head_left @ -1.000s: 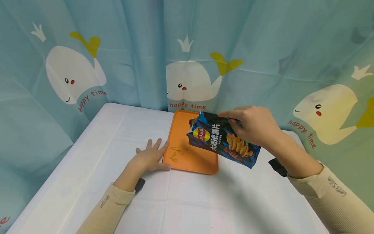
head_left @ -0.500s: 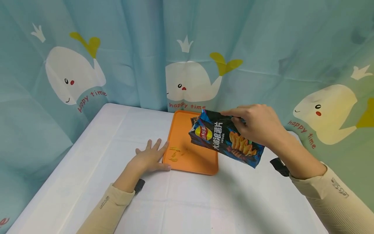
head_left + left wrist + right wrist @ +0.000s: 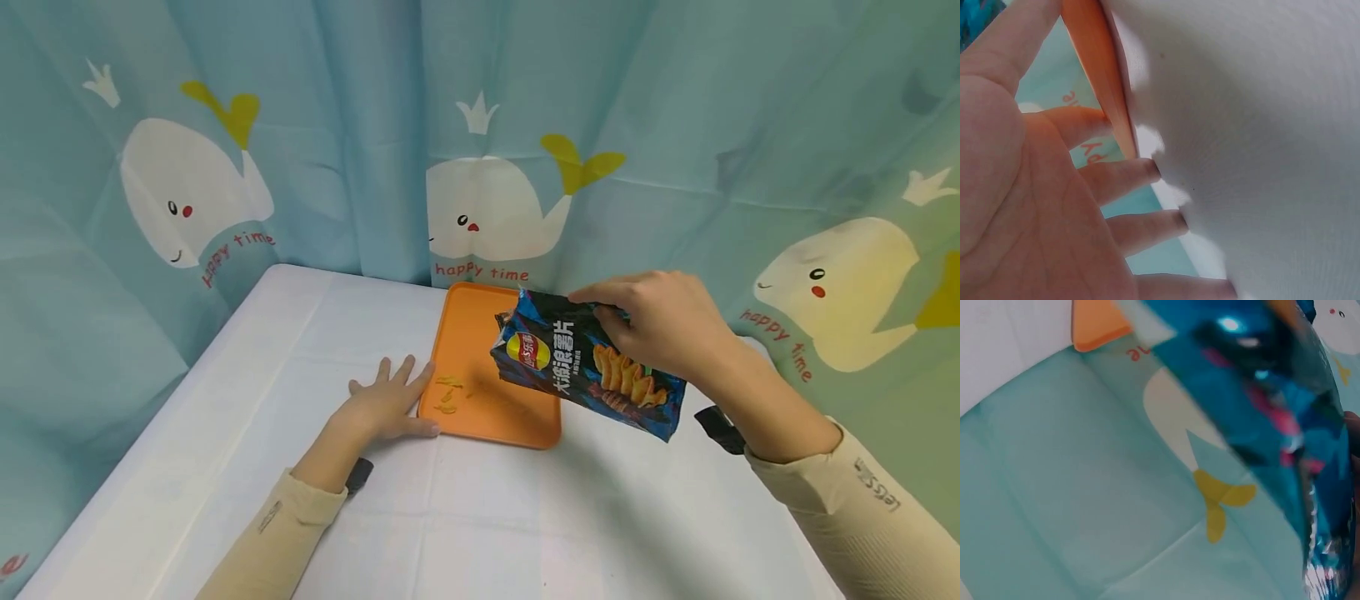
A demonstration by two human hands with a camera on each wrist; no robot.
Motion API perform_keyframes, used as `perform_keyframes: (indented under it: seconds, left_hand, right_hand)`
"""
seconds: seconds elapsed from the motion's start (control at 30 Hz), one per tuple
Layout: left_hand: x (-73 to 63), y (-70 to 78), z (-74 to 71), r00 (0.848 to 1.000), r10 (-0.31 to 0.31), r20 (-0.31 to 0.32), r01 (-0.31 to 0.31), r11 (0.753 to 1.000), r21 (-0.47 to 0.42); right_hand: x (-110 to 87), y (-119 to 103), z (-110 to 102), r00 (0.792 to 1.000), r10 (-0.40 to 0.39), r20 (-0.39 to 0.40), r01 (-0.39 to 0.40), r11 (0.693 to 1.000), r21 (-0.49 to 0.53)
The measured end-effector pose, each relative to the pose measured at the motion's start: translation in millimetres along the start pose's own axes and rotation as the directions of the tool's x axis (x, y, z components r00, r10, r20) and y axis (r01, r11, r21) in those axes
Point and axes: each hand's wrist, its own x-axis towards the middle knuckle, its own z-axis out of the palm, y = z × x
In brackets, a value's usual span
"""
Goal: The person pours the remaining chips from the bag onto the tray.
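My right hand (image 3: pixel 660 321) grips the upper side of a blue-black potato chip bag (image 3: pixel 570 354), which is tilted with its left end over the orange tray (image 3: pixel 468 325). In the right wrist view the shiny bag (image 3: pixel 1272 419) fills the upper right, with part of the hand at the right edge. Several yellow chips (image 3: pixel 447 394) lie at the tray's near left corner. My left hand (image 3: pixel 386 404) rests with spread fingers at the tray's left edge. In the left wrist view its straight fingertips meet the white table and the tray's side (image 3: pixel 1100 69).
A white-covered table (image 3: pixel 480 517) carries the tray. Behind it hangs a light blue curtain (image 3: pixel 360 167) printed with whales. Dark wrist bands (image 3: pixel 718 429) show near both wrists.
My right hand and the chip bag have shifted slightly to the right. The left hand and the tray have stayed in place.
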Motion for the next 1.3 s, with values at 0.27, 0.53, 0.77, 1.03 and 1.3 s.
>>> perform_keyframes:
  seconds: [0.27,0.53,0.77,1.03,1.3]
  left_hand:
    - [-0.1,-0.1,-0.2,1.0,0.005,-0.004,-0.005,1.0,0.0]
    - [-1.4,0.4,-0.9,1.0,-0.003,0.0,0.003,1.0,-0.002]
    - [-1.5,0.9,-1.3,1.0,-0.003,0.005,0.003,1.0,-0.002]
    - [0.2,-0.1,0.2,1.0,0.003,0.0,-0.003,1.0,-0.003]
    - [0.0,-1.1,0.8,1.0,0.007,0.008,-0.007,1.0,-0.008]
  right_hand:
    - [-2.0,2.2,-1.3,1.0,-0.006,-0.027,0.006,1.0,-0.011]
    - [-1.1,2.4,-3.3,0.999,-0.022,-0.046,0.021,1.0,-0.02]
    - [-2.2,1.8,-0.1,0.999,-0.026,-0.032,0.026,1.0,-0.006]
    - [-2.2,2.4,-0.7,0.999,-0.024,-0.026,0.024,1.0,-0.016]
    - [-2.6,2.0,-1.5,1.0,-0.015,-0.016,0.015,1.0,-0.02]
